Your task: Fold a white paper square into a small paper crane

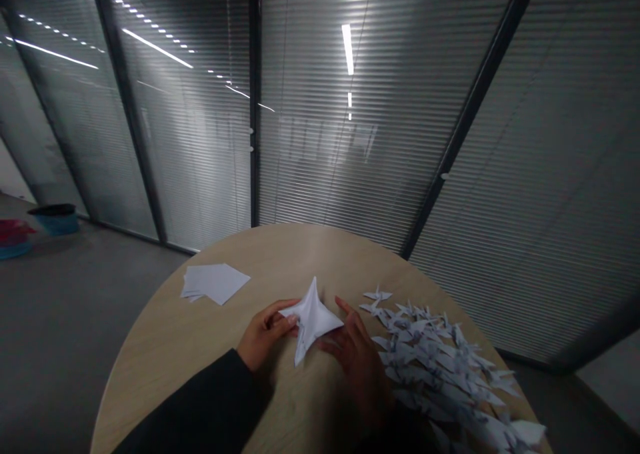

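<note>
A partly folded white paper shape (311, 319) with a pointed tip lies on the round wooden table (165, 347) between my hands. My left hand (264, 337), in a dark sleeve, pinches the paper's left corner with its fingers closed on it. My right hand (357, 357) rests at the paper's right edge, fingers stretched and touching it.
A pile of several folded white paper cranes (435, 364) covers the table's right side. A small stack of flat white sheets (214, 283) lies at the table's left. Glass walls with shut blinds (320, 141) stand behind. Coloured tubs (53, 218) sit on the floor far left.
</note>
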Demonstrator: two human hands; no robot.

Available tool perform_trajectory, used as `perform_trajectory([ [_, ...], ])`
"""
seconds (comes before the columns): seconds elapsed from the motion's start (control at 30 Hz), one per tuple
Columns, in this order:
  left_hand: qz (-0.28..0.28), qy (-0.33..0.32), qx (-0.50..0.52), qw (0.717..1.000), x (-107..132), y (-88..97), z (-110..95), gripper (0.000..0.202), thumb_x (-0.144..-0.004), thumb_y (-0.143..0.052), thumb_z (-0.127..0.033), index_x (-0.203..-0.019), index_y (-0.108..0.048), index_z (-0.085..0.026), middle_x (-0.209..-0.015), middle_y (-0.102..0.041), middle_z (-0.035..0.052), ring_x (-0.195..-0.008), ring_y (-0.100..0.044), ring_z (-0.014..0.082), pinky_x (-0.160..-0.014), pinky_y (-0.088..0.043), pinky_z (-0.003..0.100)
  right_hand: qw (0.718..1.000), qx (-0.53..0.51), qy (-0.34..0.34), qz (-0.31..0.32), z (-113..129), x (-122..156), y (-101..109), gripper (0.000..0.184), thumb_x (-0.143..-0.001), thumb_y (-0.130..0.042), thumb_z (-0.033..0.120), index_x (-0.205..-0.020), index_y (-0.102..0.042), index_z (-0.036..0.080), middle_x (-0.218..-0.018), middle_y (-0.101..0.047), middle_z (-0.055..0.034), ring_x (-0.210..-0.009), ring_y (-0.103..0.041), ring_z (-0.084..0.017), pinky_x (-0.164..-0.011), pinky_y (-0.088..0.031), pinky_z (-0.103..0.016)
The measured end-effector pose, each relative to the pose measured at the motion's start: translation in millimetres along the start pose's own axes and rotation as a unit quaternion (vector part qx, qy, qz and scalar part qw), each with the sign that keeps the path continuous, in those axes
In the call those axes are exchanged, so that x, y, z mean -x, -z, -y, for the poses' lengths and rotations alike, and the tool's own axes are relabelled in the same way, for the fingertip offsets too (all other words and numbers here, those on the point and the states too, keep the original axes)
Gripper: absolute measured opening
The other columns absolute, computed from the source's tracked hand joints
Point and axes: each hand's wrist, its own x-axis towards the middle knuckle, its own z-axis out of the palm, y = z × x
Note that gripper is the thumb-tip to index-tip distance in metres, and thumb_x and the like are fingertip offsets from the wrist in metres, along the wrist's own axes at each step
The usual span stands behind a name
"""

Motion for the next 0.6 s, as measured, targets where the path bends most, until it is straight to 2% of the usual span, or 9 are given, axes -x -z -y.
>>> perform_trajectory([
  [0.07, -0.019, -0.008, 0.003, 1.0, -1.2, 2.0, 1.0, 0.054, -0.048, -0.084, -0.044, -0.091, -0.074, -0.013, -0.057, -0.066, 0.0, -0.056, -0.06, 0.0134, -0.061, -0.049, 0.026, 0.999, 0.022, -0.01, 0.023, 5.6, 1.9, -0.9, 0.068, -0.078, -0.059, 0.058, -0.132, -0.044, 0.019, -0.089, -0.069, -0.0057, -0.083, -0.067, -0.023, -0.072, -0.056, -0.036],
  [0.17, -0.021, -0.008, 0.007, 1.0, -1.4, 3.3, 2.1, 0.052, -0.05, -0.085, -0.04, -0.092, -0.075, -0.011, -0.062, -0.069, 0.0024, -0.057, -0.061, 0.0139, -0.063, -0.05, 0.026, 0.996, 0.088, 0.003, 0.029, 11.7, 3.6, -0.3, 0.062, -0.073, -0.067, 0.052, -0.122, -0.055, 0.017, -0.087, -0.069, -0.0044, -0.08, -0.067, -0.021, -0.076, -0.055, -0.033],
  [0.33, -0.014, 0.011, 0.027, 0.999, -0.8, 1.1, 0.1, 0.053, -0.048, -0.086, -0.037, -0.093, -0.075, -0.011, -0.068, -0.073, 0.0056, -0.061, -0.064, 0.0174, -0.067, -0.052, 0.03, 0.981, 0.194, 0.027, 0.015, 13.2, 1.4, 4.0, 0.054, -0.073, -0.064, 0.052, -0.113, -0.064, 0.016, -0.081, -0.071, -0.0052, -0.078, -0.067, -0.022, -0.074, -0.052, -0.03],
  [0.47, -0.018, 0.021, 0.044, 0.999, -0.5, 0.3, -2.0, 0.056, -0.045, -0.086, -0.04, -0.091, -0.075, -0.011, -0.066, -0.072, 0.0053, -0.061, -0.065, 0.0178, -0.067, -0.054, 0.031, 0.979, 0.201, 0.027, 0.008, 14.5, -1.0, 5.1, 0.052, -0.07, -0.066, 0.049, -0.109, -0.066, 0.016, -0.081, -0.073, -0.007, -0.079, -0.068, -0.024, -0.074, -0.053, -0.032],
  [0.6, -0.025, 0.021, 0.044, 0.999, -0.9, 2.8, -1.0, 0.056, -0.045, -0.086, -0.041, -0.091, -0.075, -0.011, -0.064, -0.072, 0.0046, -0.057, -0.064, 0.0156, -0.065, -0.054, 0.029, 0.98, 0.195, 0.035, 0.014, 19.1, -0.1, 1.6, 0.046, -0.061, -0.073, 0.043, -0.1, -0.071, 0.017, -0.083, -0.074, -0.0073, -0.077, -0.069, -0.025, -0.069, -0.055, -0.033],
])
